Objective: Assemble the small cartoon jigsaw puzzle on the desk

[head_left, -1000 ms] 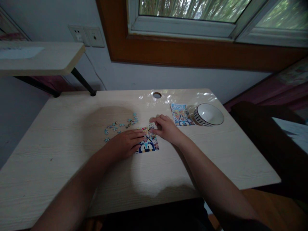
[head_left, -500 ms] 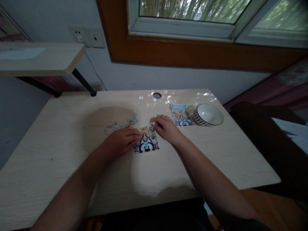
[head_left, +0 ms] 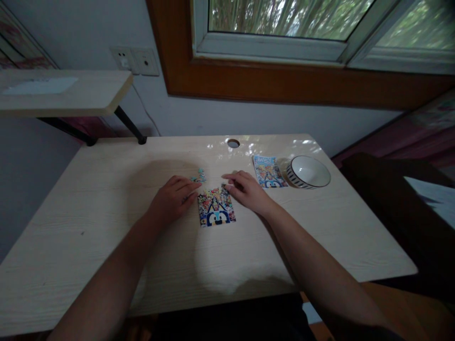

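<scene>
A partly assembled jigsaw puzzle point(head_left: 216, 208) lies flat on the table, showing a blue cartoon dog's face below many small colourful figures. My left hand point(head_left: 174, 196) is at its upper left edge, fingers stretched out and thumb apart, nothing seen in them. Several loose light-blue puzzle pieces point(head_left: 201, 174) lie just beyond those fingertips; others are hidden behind the hand. My right hand point(head_left: 245, 189) rests at the puzzle's upper right corner, index finger extended and thumb tip at the corner. Nothing shows clearly between its fingers.
A printed picture card point(head_left: 269, 173) with the same dog lies right of the puzzle. Beside it stands a white bowl point(head_left: 308, 171) with a striped outside. The table point(head_left: 302, 237) has a round cable hole point(head_left: 233, 143) at the back. A raised shelf point(head_left: 71, 94) stands at left.
My left hand has drawn back left and up off the puzzle, uncovering its left side and now covering most of the loose pieces. My right hand stays nearly still.
</scene>
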### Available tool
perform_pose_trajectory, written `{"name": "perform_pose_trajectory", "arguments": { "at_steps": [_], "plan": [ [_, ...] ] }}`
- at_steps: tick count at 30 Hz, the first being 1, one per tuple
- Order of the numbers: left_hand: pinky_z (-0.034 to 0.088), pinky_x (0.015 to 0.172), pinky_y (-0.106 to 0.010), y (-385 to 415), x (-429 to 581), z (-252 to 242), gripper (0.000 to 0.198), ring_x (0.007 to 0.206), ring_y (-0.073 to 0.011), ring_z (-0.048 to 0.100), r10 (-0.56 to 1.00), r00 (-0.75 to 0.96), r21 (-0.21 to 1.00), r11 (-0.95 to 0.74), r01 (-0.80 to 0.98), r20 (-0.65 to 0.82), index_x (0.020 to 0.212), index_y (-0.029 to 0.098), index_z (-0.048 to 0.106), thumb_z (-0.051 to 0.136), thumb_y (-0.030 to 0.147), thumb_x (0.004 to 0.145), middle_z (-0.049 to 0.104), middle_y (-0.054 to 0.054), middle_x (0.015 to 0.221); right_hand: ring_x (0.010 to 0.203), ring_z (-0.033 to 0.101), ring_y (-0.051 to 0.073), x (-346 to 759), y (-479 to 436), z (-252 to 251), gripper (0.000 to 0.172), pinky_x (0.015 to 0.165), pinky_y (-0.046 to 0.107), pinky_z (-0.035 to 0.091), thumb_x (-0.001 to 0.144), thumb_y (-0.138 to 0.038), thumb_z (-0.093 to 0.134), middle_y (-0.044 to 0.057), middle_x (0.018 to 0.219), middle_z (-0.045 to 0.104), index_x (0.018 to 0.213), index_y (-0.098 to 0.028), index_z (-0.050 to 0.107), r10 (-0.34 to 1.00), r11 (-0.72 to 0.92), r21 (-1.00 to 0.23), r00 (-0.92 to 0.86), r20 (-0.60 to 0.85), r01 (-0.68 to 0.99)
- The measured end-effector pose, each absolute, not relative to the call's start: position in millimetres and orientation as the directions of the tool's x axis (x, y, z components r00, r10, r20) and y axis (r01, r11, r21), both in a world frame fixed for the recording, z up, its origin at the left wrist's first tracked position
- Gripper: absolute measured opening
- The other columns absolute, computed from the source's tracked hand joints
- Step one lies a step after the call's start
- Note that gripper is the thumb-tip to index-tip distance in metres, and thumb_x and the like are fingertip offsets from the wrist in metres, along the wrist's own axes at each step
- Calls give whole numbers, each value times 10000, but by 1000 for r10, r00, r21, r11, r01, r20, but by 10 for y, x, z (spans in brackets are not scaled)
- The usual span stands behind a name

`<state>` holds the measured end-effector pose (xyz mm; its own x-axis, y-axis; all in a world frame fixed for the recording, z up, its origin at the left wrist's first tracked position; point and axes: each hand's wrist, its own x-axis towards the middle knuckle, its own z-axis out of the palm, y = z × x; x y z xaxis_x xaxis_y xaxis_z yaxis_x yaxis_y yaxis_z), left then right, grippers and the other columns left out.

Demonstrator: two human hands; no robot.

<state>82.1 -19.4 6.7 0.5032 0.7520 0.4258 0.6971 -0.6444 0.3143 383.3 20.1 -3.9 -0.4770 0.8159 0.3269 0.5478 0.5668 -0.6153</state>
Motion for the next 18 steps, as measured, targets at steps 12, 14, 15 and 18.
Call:
{"name": "perform_pose_trajectory", "arguments": {
  "at_steps": [12,14,15,18],
  "plan": [
    [456,1141,-529,-178,784,48,362,1294,-293,574,761,514,314,-639,703,396,1366,221,673,579,363,1047,707,-94,1334,1284,590,299,3975,93,-27,540,1108,523,458,975,-475,701,115,1385,652,1463,-292,560,745,631,-625,-582,326,459],
    [440,1163,-531,-192,807,68,404,1346,-304,541,767,530,307,-635,709,362,1398,209,647,594,389,1040,686,-103,1372,1325,572,311,4034,29,-10,645,1130,537,447,949,-497,732,129,1438,624,1516,-291,503,727,642,-622,-611,312,447],
    [432,1174,-531,-200,822,86,436,1372,-310,522,772,539,303,-631,714,338,1416,199,631,603,411,1036,673,-111,1393,1343,562,318,4057,-3,-3,706,1140,542,442,933,-507,751,142,1461,608,1542,-284,473,718,648,-617,-629,300,446],
    [398,1211,-548,-227,857,154,567,1429,-337,470,783,564,274,-621,734,264,1465,158,584,628,499,1014,627,-139,1455,1380,539,345,4094,-79,1,867,1159,559,436,867,-545,810,175,1505,565,1585,-259,417,691,674,-585,-664,285,451]
  ]
}}
